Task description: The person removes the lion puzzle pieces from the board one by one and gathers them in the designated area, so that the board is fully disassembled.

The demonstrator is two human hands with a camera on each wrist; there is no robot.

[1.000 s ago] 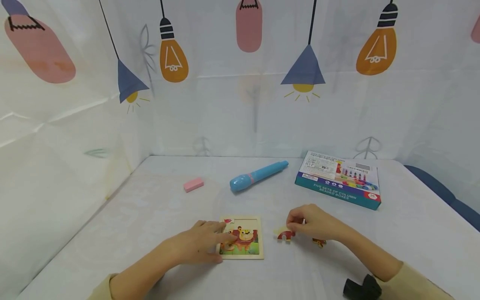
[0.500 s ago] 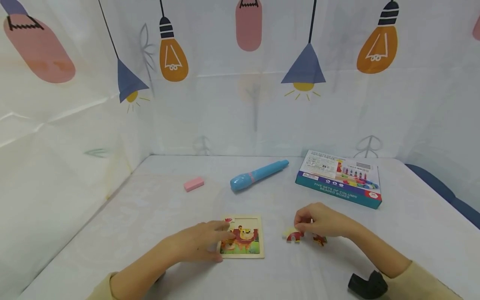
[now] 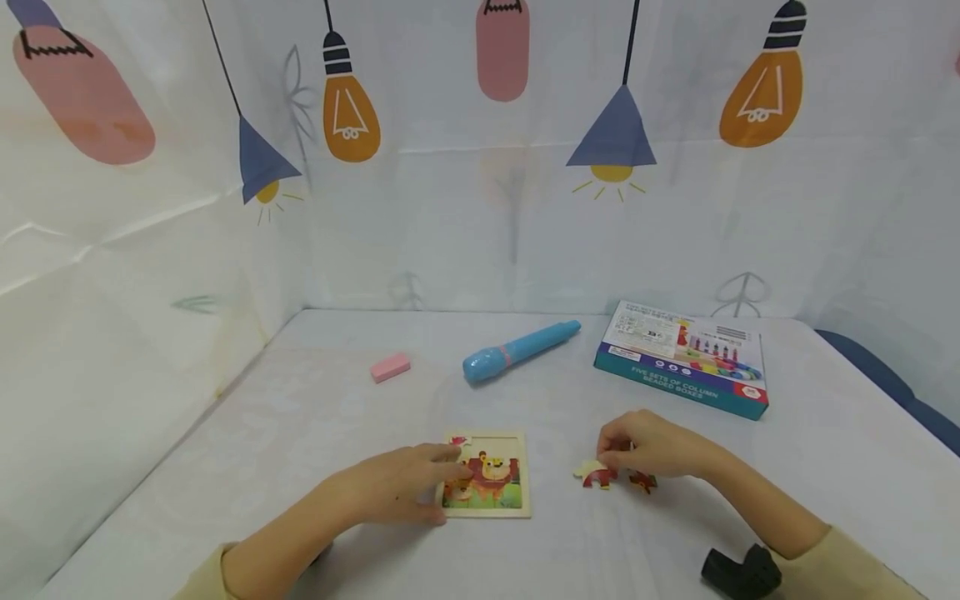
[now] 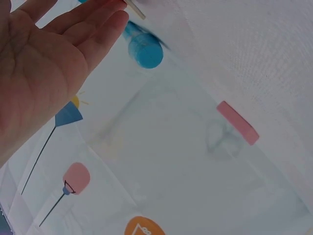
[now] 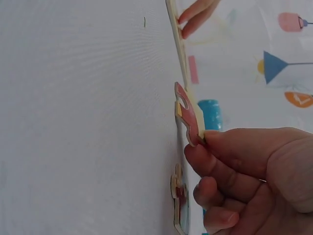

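Note:
In the head view, my left hand (image 3: 401,485) rests on the left side of a small wooden jigsaw puzzle (image 3: 491,477) with a bear picture. Its fingers lie fairly straight over the board, and its thumb touches the lower left edge. The covered part of the picture is hidden. To the right of the board, my right hand (image 3: 660,446) pinches a red and cream puzzle piece (image 5: 190,115) between thumb and fingertip. The right wrist view shows this piece tilted up, close to the tabletop. A second puzzle piece (image 3: 642,481) lies on the table just below the right hand.
A pink block (image 3: 390,367) and a blue microphone-shaped object (image 3: 517,351) lie farther back on the white table (image 3: 337,400). At the back right is a flat box (image 3: 682,358) of column beads. Beside the right sleeve sits a black object (image 3: 741,572).
My right hand has moved a little to the right with the pinched puzzle piece, nearer the loose piece. The left hand has stayed on the puzzle board.

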